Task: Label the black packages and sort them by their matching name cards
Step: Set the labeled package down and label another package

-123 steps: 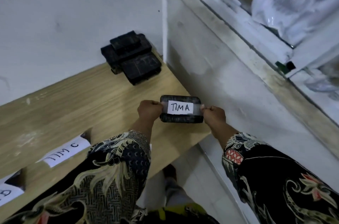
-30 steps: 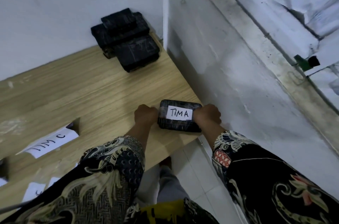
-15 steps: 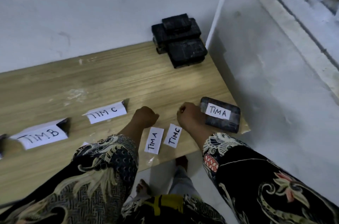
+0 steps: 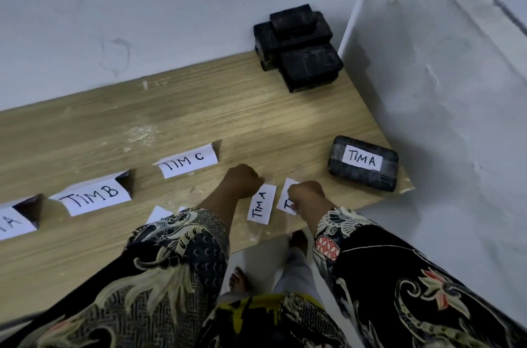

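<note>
A black package with a white "TIM A" label taped on top lies alone at the table's right front corner. Several unlabelled black packages are stacked in the back right corner against the wall. Folded name cards stand in a row: "TIM C", "TIM B", and a partly cut-off card ending in "A". My left hand is a closed fist touching the top of a loose "TIM A" slip. My right hand is curled over another loose slip, thumb on its edge, hiding most of its writing.
The wooden table stands against a white wall, with a white panel along its right side. More paper slips peek out beside my left sleeve. The table's front edge runs just below my wrists, with floor and feet beneath.
Both hands let go of the labelled package, which stays at the right corner. The view swung left to show the name cards. My right hand moved left onto a loose slip.
</note>
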